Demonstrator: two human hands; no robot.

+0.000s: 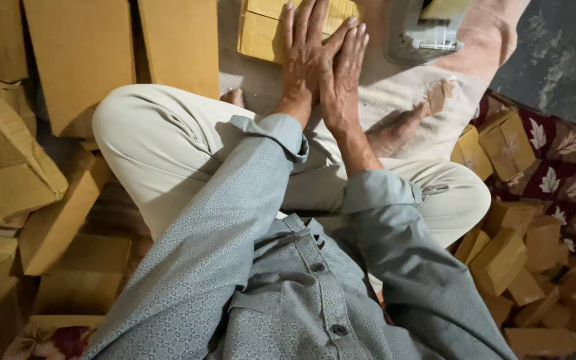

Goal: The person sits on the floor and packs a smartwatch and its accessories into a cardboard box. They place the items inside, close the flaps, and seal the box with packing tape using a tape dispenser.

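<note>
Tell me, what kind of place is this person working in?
Probably a small home workshop or packing room with work done on the floor. The person sits cross-legged, both hands pressing a flat cardboard piece. Large cartons stand on one side, and small folded boxes are heaped on a patterned cloth.

small box [261, 30] under both hands, box piles left and right

Left hand [306, 57] and right hand [343, 77] flat, fingers extended, overlapping.
</note>
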